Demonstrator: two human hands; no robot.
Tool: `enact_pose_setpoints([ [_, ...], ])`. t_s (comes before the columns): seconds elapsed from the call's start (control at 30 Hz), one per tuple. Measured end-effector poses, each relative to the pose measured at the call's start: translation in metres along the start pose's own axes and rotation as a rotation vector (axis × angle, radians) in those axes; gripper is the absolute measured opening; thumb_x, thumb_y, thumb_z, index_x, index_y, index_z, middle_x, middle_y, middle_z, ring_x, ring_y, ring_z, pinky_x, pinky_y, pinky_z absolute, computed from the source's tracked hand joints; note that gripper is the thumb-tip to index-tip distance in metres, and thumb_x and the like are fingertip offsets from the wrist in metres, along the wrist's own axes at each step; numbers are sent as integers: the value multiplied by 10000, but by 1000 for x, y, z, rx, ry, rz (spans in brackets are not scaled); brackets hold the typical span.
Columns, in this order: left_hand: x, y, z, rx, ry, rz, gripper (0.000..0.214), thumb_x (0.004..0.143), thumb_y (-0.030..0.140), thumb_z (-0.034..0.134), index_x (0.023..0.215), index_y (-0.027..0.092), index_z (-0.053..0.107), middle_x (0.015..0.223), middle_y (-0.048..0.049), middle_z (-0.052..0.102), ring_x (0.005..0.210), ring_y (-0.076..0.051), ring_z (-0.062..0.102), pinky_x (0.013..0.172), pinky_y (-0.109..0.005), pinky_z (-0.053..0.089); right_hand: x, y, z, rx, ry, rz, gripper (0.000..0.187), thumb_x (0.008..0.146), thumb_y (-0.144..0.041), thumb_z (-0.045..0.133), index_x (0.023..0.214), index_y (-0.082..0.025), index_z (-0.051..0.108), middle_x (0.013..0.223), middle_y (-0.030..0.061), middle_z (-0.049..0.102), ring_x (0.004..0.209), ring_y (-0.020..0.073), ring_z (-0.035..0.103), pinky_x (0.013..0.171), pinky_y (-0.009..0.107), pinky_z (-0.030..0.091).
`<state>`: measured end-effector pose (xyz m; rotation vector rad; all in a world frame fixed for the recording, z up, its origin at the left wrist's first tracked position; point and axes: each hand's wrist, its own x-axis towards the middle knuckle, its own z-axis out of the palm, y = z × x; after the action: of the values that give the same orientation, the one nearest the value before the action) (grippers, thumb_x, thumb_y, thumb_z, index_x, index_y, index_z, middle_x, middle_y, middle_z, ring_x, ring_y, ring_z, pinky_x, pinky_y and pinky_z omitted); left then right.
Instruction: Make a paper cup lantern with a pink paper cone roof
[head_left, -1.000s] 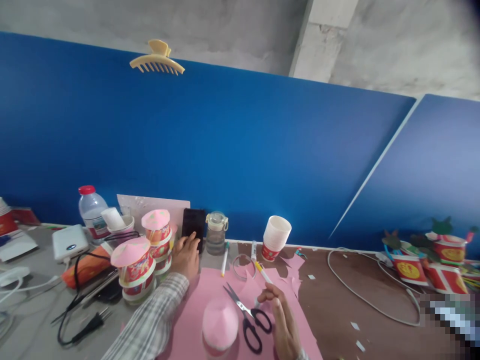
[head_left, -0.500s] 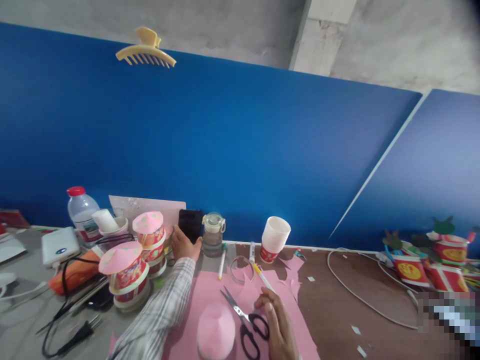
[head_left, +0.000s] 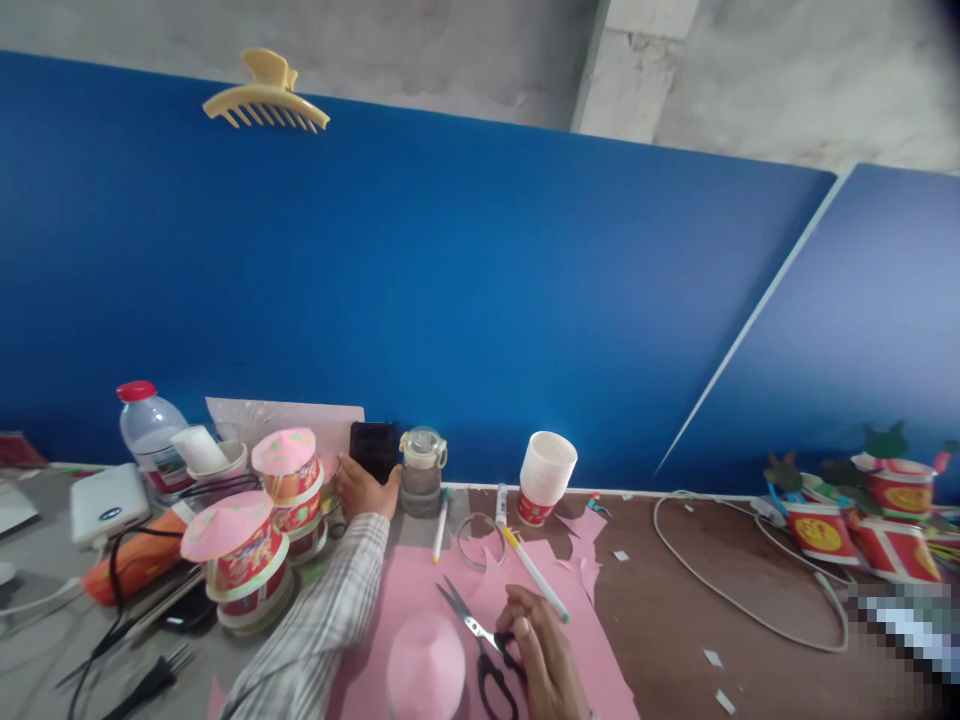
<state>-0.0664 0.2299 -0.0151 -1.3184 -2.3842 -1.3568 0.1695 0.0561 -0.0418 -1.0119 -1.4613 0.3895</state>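
My left hand [head_left: 365, 487] reaches to the back of the desk. Its fingers are curled round the lower end of a black phone [head_left: 373, 447] that leans against the blue partition. My right hand [head_left: 537, 648] rests on a pink paper sheet [head_left: 600, 668], fingers bent over the black handles of a pair of scissors [head_left: 480, 650]. A yellow-tipped white pen [head_left: 537, 577] lies on the sheet just beyond that hand. A pink paper cone [head_left: 426, 668] stands between my arms.
Red cups with pink cone lids [head_left: 234, 550] stand left, near a water bottle [head_left: 148, 432], power bank [head_left: 109, 502] and black cables. A glass jar [head_left: 421, 468], a stack of paper cups [head_left: 547, 478], a white cable [head_left: 750, 592] and more decorated cups [head_left: 821, 532] line the back.
My left hand slid from the table up onto the phone's base. My right hand let the pen down onto the pink sheet and moved onto the scissors' handles. The view drifted right.
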Motion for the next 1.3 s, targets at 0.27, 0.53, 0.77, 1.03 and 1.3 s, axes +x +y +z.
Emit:
enact_pose_setpoints([
  [0.27, -4, 9, -1, 12, 24, 2, 987, 564, 353, 632, 1231, 16, -12, 1265, -287, 231, 1162, -384, 213, 929, -474, 240, 2, -5, 0, 11, 2, 0, 275, 891, -457, 403, 957, -266, 590, 563, -27, 632, 434, 156, 600, 433, 206, 529],
  [0.53, -1, 10, -6, 4, 10, 38, 966, 566, 342, 628, 1223, -16, 17, 1239, -297, 266, 1151, -389, 234, 925, -483, 253, 2, -3, -1, -51, -2, -46, 274, 907, -441, 372, 961, -266, 576, 571, -30, 619, 432, 155, 600, 426, 209, 536],
  [0.77, 4, 3, -9, -33, -14, -6, 1090, 475, 392, 691, 1237, 37, -2, 1253, -310, 254, 1117, -452, 271, 833, -574, 335, 6, -7, 2, -61, 18, -81, 269, 904, -428, 393, 898, -257, 600, 579, -21, 629, 475, 161, 624, 420, 191, 533],
  [1.03, 8, 2, -4, -82, -13, 6, 1087, 484, 377, 684, 1240, 59, -30, 1300, -282, 185, 1176, -405, 173, 916, -534, 263, 3, -2, 2, -62, -16, -90, 249, 900, -415, 408, 939, -245, 587, 620, -13, 639, 496, 162, 631, 437, 196, 540],
  [1.3, -14, 1, -32, -173, -7, 86, 850, 578, 262, 595, 1240, 108, 85, 1312, -194, 242, 1193, -335, 182, 964, -490, 222, 1, 2, -2, -130, -39, -63, 232, 880, -407, 409, 955, -263, 573, 632, -7, 634, 560, 208, 639, 538, 299, 560],
])
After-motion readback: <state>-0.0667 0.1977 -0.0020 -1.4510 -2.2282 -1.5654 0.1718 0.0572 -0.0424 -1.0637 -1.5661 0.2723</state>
